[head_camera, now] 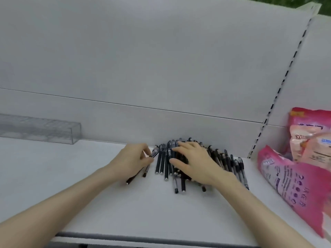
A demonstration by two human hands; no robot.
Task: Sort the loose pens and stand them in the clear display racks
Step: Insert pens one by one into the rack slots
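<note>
Sorting has barely begun: you are picking pens out of the heap.

Your left hand (133, 159) pinches a pen (155, 153) between thumb and fingertips at the heap's left edge. Your right hand (194, 164) lies spread, fingers flat on the pile of pens (162, 163) (mostly dark ones, pushed up against the back of the shelf (89, 203)). The clear rack (41, 129) stands well apart to the left, and pink bags (290, 179) sit to the right. Next, I judge, you should lift the pinched pen free and carry it to the rack upright.
</note>
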